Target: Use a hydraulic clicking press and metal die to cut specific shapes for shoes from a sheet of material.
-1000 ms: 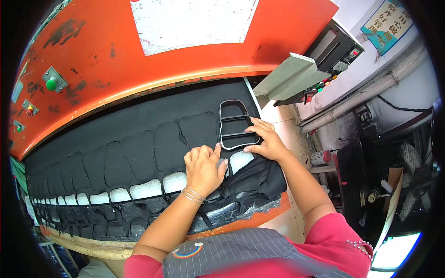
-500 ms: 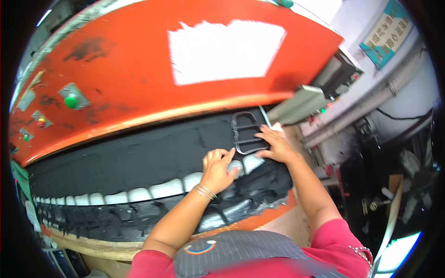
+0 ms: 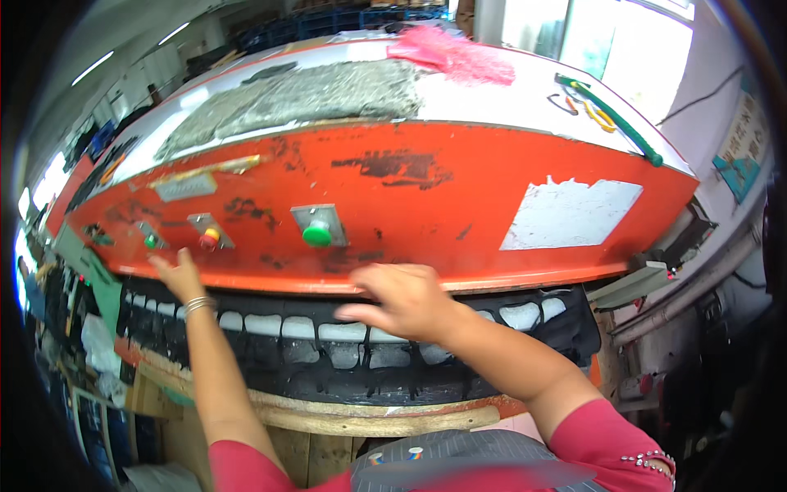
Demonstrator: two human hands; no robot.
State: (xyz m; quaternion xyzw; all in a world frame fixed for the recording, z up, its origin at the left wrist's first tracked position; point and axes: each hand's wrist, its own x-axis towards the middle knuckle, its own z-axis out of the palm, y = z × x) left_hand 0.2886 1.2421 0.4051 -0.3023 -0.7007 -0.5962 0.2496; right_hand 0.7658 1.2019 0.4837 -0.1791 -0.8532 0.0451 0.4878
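My left hand [image 3: 179, 276] is raised at the left, just below a red button [image 3: 211, 239] on an orange machine front [image 3: 459, 205]. Its fingers are spread and hold nothing, and bangles circle the wrist. My right hand [image 3: 402, 302] hovers in front of the machine's lower edge, thumb apart from the fingers, nothing in it. Up and to its left is a large green button [image 3: 317, 234]. A small green button [image 3: 151, 241] sits near the left hand. Below both hands lies black sheet material [image 3: 246, 361] with a row of whitish cut-out gaps [image 3: 342, 332].
A wooden rail [image 3: 393, 422] runs along the bench front. On the machine's top lie a grey cloth [image 3: 328, 94], pink netting [image 3: 459, 57] and a long green-handled tool [image 3: 619, 123]. A grey metal bracket [image 3: 631, 283] juts out at the right end.
Both hands have left the metal cutting die at the right, which no longer shows. My left hand has gone far left toward the buttons, the right one left too. The view has turned up and left.
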